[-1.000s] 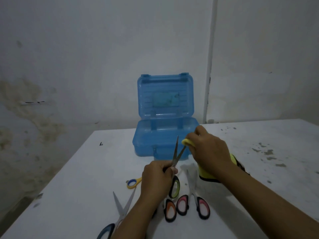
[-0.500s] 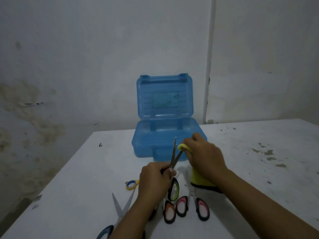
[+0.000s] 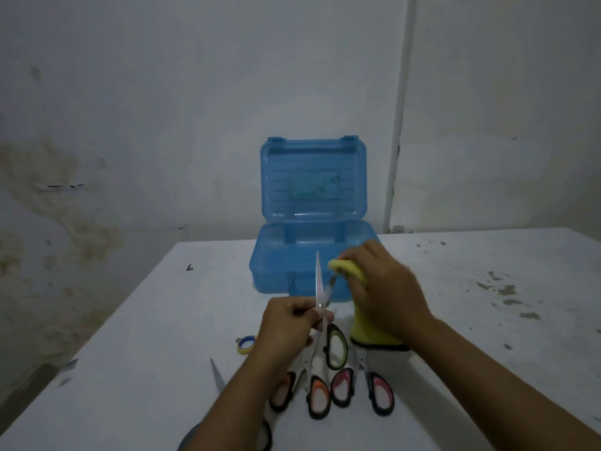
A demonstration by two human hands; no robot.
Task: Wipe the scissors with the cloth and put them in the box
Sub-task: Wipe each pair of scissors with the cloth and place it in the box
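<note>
The green-handled scissors (image 3: 320, 307) are held up off the counter (image 3: 156, 320), just in front of the open blue box (image 3: 312, 265), blades parted in a narrow V. One blade stands almost straight up with its tip toward the box lid; the other leans up and to the right, so the long axis runs from the green loop near the person up and away toward the wall. The left hand (image 3: 289, 323) grips them around the pivot and upper handle, fingers curled tight. The right hand (image 3: 383, 294) has the yellow cloth (image 3: 348, 270) bunched in its fingers, pinching it over the tip of the leaning blade, the rest of the cloth hanging down to the counter. To wipe well, I'd say draw the cloth along the flat from pivot to tip, fingers kept off the edge, then do the upright blade, and close the pair before it goes in the box. Several more scissors (image 3: 348, 385) lie on the counter below the hands, apparently awaiting their turn.
</note>
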